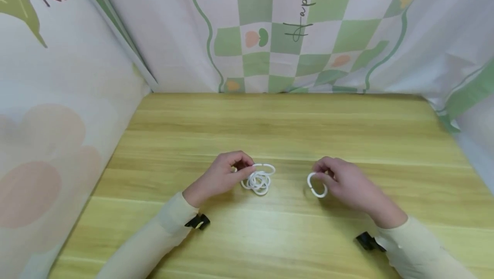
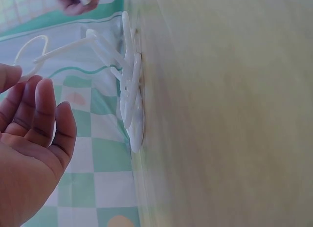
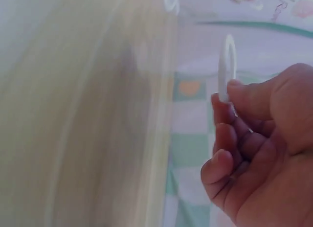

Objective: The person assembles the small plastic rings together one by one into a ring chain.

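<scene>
My left hand (image 1: 225, 174) pinches a white plastic ring (image 1: 268, 165) between thumb and fingertips. That ring is raised and appears linked to others in a heap of white rings (image 1: 259, 183) lying on the table just right of the hand. In the left wrist view the linked rings (image 2: 129, 95) lean together against the tabletop. To the right, my right hand (image 1: 347, 182) pinches a single white ring (image 1: 318, 195) with a small gap in it, apart from the heap. Seen edge-on in the right wrist view, this ring (image 3: 227, 65) stands up from the thumb and forefinger.
The wood-grain table (image 1: 293, 128) reaches back to a hanging cloth (image 1: 254, 4) with green checks. Another printed cloth (image 1: 58, 120) borders the left side. A black wrist camera (image 1: 198, 221) sits on the left sleeve, and another black camera (image 1: 368, 241) on the right sleeve.
</scene>
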A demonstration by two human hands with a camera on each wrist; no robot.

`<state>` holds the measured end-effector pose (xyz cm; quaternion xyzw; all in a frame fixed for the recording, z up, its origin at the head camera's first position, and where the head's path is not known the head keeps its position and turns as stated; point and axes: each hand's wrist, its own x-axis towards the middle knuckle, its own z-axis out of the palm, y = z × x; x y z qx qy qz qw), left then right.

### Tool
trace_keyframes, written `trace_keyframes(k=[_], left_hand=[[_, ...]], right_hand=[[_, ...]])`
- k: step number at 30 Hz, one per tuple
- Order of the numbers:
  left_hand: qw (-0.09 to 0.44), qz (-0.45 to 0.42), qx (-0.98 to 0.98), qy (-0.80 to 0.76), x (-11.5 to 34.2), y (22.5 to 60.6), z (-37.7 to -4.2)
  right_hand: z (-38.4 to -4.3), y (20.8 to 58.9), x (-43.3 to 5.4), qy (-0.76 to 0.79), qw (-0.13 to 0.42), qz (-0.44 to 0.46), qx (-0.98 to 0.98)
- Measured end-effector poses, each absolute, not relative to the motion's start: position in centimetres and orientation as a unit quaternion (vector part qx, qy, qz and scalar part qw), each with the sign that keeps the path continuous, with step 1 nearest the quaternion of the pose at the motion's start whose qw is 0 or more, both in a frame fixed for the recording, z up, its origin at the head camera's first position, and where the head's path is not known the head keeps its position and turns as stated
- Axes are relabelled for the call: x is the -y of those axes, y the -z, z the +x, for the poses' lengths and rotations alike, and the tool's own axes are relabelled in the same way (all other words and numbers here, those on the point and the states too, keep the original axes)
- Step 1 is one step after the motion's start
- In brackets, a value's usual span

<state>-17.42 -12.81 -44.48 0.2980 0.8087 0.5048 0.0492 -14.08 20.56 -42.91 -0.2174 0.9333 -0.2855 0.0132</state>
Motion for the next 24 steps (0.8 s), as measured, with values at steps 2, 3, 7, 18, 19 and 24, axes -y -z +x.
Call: trace_keyframes(k=[2,3,7,18,19,24], left_hand=[[0.05,0.3,-0.808,-0.504,12.8,44.5,-17.4],[0.051,0.301,-0.808,-0.503,12.8,44.4,-17.3],[0.051,0.308,-0.808,-0.499,12.7,44.3,-17.2],[0.049,0.329,-0.797,-0.504,12.4,44.2,-17.3],[0.049,0.331,-0.796,-0.504,12.4,44.2,-17.3],[0.047,0.336,-0.799,-0.496,12.7,44.2,-17.3]], right_hand=[[-14.1,42.6,-19.3,0.301,-0.006,-0.227,-0.926],[-14.2,42.4,-18.7,0.309,-0.02,-0.235,-0.922],[-14.4,42.0,-16.4,0.344,-0.058,-0.253,-0.903],[-15.0,41.2,-12.6,0.415,-0.062,-0.232,-0.878],[-15.1,41.3,-12.4,0.416,-0.065,-0.228,-0.878],[-15.1,41.3,-11.8,0.421,-0.071,-0.215,-0.878]])
